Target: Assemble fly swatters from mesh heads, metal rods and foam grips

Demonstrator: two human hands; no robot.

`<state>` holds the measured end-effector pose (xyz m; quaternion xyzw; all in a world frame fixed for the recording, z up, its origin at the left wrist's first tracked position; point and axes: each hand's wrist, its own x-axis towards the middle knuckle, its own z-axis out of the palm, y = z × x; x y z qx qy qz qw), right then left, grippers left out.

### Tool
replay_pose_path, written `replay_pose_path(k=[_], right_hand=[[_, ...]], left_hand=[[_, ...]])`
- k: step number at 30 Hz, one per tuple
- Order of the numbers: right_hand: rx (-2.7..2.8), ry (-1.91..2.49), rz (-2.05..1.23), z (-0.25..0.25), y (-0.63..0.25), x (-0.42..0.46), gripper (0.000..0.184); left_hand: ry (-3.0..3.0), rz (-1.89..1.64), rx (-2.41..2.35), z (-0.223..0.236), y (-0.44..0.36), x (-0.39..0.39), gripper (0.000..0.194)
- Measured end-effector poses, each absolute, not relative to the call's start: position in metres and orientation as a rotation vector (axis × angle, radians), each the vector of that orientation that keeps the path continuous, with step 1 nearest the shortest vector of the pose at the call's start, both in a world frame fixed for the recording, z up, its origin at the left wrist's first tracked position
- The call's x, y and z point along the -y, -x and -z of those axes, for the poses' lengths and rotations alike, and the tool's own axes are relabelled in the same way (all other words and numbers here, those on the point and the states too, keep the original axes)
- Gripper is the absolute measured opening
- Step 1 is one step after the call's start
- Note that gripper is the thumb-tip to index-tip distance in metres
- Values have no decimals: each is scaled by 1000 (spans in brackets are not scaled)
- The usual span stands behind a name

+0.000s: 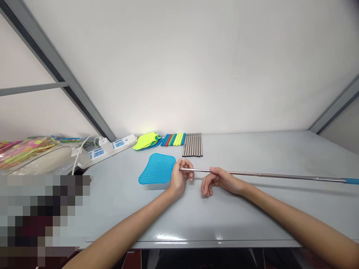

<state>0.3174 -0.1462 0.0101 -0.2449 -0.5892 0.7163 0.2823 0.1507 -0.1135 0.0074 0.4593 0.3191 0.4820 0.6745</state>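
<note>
Stretching over the gray table (252, 224), a long shiny rod (280, 176) with a blue grip (351, 181) at its right end is pinched by the right hand (223, 181). A blue net paddle (158, 168) is held by the left hand (178, 177), close to the rod's left tip; whether the two are joined cannot be told. Far off, colored sticks (173, 139) are lined up left of metal tubes (192, 145).

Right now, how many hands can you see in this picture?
2 clearly: the left hand holds the blue mesh paddle by the thin end of the metal rod, and the right hand grips the rod farther right. The pixelated area at lower left could hide others.
</note>
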Motion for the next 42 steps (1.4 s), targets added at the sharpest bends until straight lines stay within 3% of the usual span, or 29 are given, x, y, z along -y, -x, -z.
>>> replay_pose_path(k=[21, 42], right_hand=[[1430, 689, -1943, -4, -315, 140, 51], [1448, 743, -1911, -5, -312, 139, 52]], left_hand=[[-1210, -983, -728, 0, -156, 115, 47], [-1366, -811, -765, 2, -159, 115, 47]])
